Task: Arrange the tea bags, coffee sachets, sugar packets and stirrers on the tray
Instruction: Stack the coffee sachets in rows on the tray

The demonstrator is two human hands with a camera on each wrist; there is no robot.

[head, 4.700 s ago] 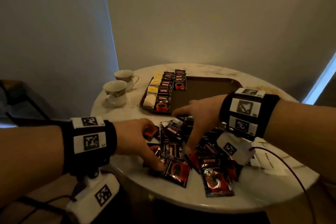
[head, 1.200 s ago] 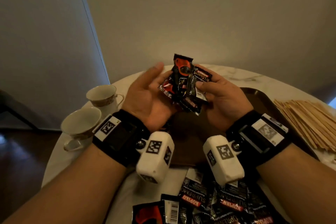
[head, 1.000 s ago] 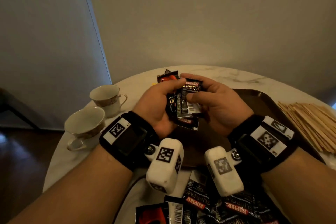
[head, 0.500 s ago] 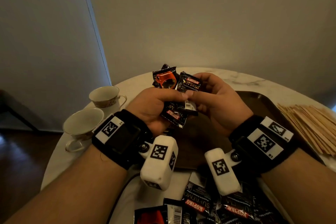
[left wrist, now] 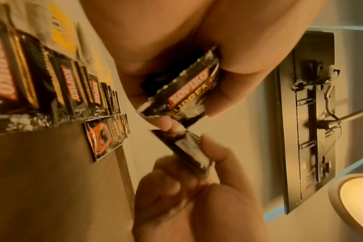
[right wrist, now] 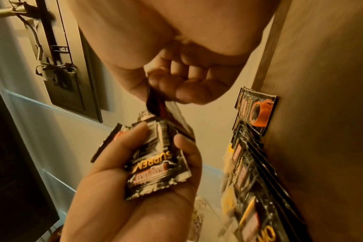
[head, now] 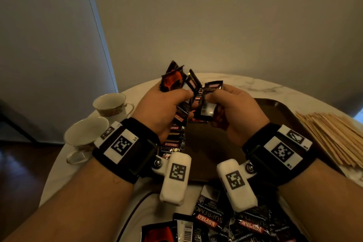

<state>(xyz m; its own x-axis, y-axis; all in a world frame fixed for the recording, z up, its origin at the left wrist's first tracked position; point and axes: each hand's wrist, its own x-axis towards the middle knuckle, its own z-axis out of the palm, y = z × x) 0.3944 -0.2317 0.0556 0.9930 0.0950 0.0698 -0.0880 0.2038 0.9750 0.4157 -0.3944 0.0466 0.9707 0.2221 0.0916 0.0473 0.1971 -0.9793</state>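
Observation:
Both hands hover over the brown tray. My left hand grips a fanned bunch of black and orange coffee sachets, also seen from the wrists. My right hand pinches a single sachet at the bunch's right edge between thumb and fingers. A row of overlapping coffee sachets lies along the tray's left side, with a short second row beside it and yellow tea bags behind. Wooden stirrers lie heaped on the table right of the tray.
Two teacups stand on the round marble table left of the tray. A pile of loose coffee sachets lies at the table's near edge below my wrists. The tray's middle and right show bare brown surface.
Earlier both hands picked sachets from the near pile and lifted them over the tray. In the last half second my right hand has drawn one sachet rightward off the bunch.

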